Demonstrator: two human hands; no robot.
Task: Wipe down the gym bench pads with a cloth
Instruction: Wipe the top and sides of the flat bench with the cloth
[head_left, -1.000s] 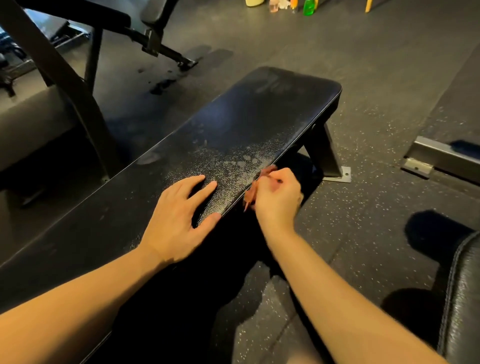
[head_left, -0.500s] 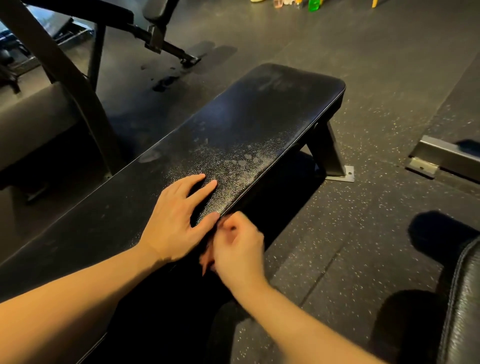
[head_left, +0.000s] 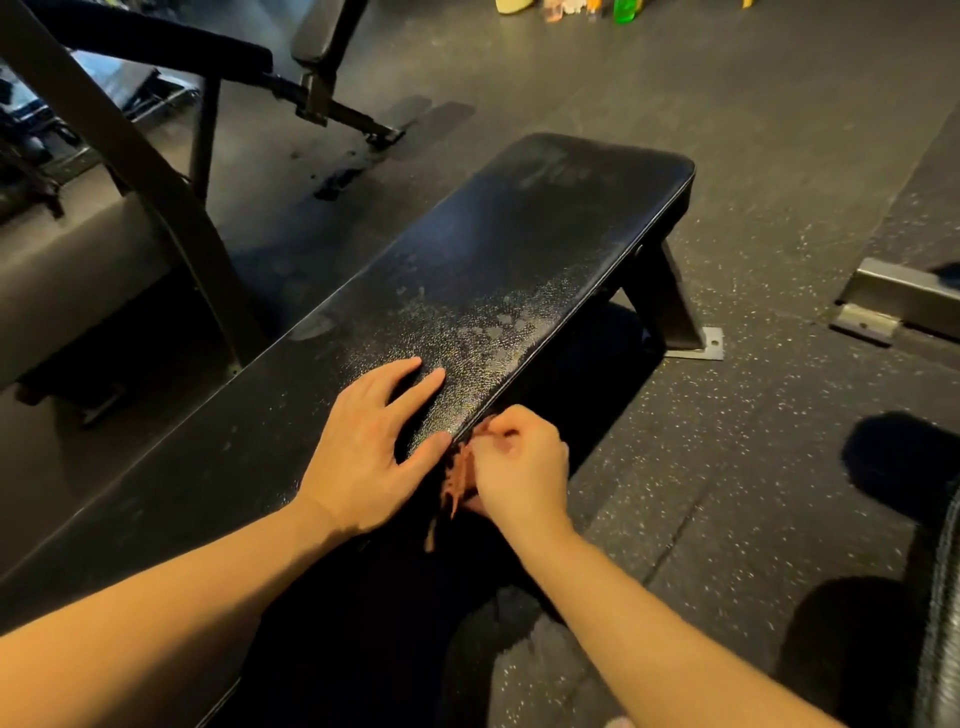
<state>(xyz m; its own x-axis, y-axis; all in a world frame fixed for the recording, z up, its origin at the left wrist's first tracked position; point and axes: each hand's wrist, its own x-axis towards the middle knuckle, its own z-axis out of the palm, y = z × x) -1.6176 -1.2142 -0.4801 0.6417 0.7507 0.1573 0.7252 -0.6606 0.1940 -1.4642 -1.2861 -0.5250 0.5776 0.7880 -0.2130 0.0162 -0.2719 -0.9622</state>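
Observation:
A long black bench pad (head_left: 519, 249) runs from the lower left to the upper right, with damp smears near its right edge. My left hand (head_left: 369, 457) lies flat on top of the pad, fingers spread. My right hand (head_left: 519, 473) grips a small reddish cloth (head_left: 457, 483) and holds it against the pad's right side edge, just beside my left thumb. Most of the cloth is hidden behind my fingers and in shadow.
The bench's metal foot (head_left: 691, 338) stands on the speckled rubber floor (head_left: 753, 156). A steel frame base (head_left: 904, 296) lies at the right. Another padded bench (head_left: 322, 36) and a slanted frame post (head_left: 119, 156) stand at upper left. Bottles (head_left: 623, 10) line the far floor.
My right hand slid with the cloth along the pad's side edge toward me, from further up the bench to beside my left thumb. My left hand stayed in place.

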